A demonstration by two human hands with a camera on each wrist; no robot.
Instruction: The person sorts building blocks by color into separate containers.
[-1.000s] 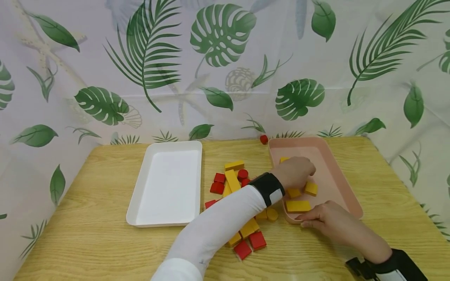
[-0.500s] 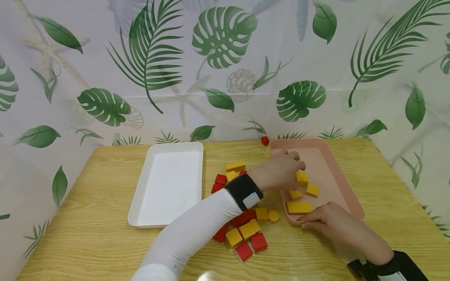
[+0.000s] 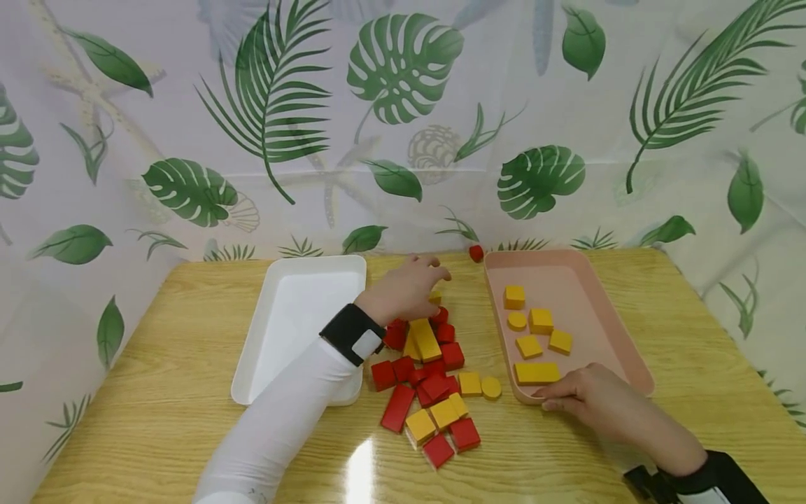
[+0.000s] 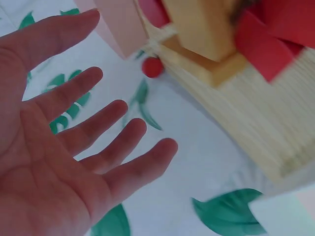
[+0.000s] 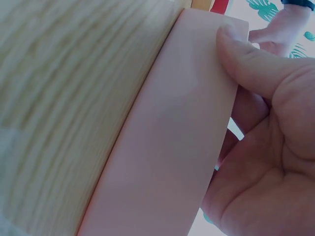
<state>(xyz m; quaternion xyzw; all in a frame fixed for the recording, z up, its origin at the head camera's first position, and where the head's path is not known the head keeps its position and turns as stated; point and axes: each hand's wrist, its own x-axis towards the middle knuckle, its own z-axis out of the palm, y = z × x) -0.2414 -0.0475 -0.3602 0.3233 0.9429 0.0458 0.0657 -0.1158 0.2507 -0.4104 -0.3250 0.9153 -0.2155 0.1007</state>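
My left hand (image 3: 408, 287) hovers over the far end of a loose pile of red and yellow wooden blocks, between the two trays. Its fingers are spread and hold nothing, as the left wrist view of the hand (image 4: 74, 132) shows. Beneath it lie a long yellow block (image 3: 425, 340) and several red blocks (image 3: 452, 355). My right hand (image 3: 598, 399) grips the near rim of the pink tray (image 3: 620, 336); in the right wrist view the thumb (image 5: 246, 64) presses the outside wall and the other fingers reach behind it. Several yellow blocks (image 3: 540, 320) lie inside this tray.
A white tray (image 3: 267, 329) with nothing in it stands left of the pile. One small red piece (image 3: 476, 253) lies at the table's back edge, beside the pink tray. Leaf-printed cloth (image 3: 403, 140) hangs behind and at the sides of the wooden table (image 3: 157, 392).
My left hand has moved left from over the pink tray to the pile, its fingers now spread. Yellow blocks it covered in the tray now show. The right hand still grips the rim.
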